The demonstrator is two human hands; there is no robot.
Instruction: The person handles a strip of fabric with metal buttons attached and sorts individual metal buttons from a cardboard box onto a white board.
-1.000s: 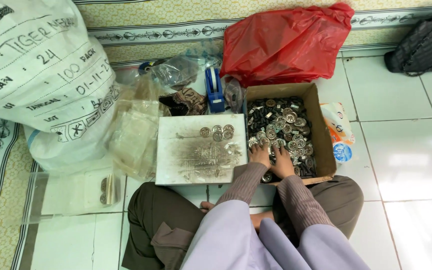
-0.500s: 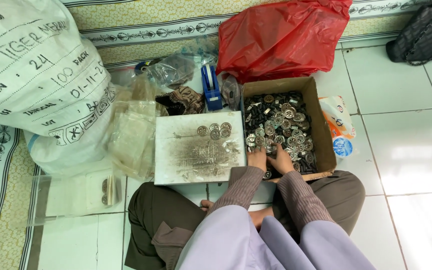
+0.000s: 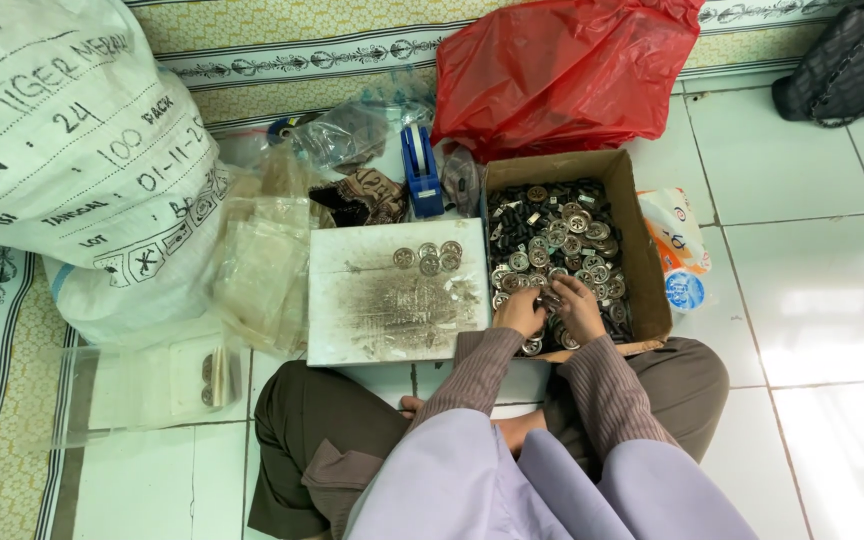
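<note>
I sit cross-legged on a tiled floor. Both hands reach into a cardboard box (image 3: 640,262) full of small round metal parts (image 3: 564,235). My left hand (image 3: 521,311) and my right hand (image 3: 579,303) are close together at the box's near side, fingers curled around some of the metal pieces between them. Left of the box lies a worn white board (image 3: 372,300) with several round metal parts (image 3: 430,257) lined up near its far edge and small bits scattered on it.
A big white printed sack (image 3: 62,150) stands at the left with clear plastic bags (image 3: 262,265) beside it. A red plastic bag (image 3: 562,70) lies behind the box, a blue tape dispenser (image 3: 420,175) next to it, a small printed packet (image 3: 677,245) to the right, a dark bag (image 3: 847,65) far right.
My hands have stayed in the box's near side, shifting only slightly among the metal parts. The view has tilted a little.
</note>
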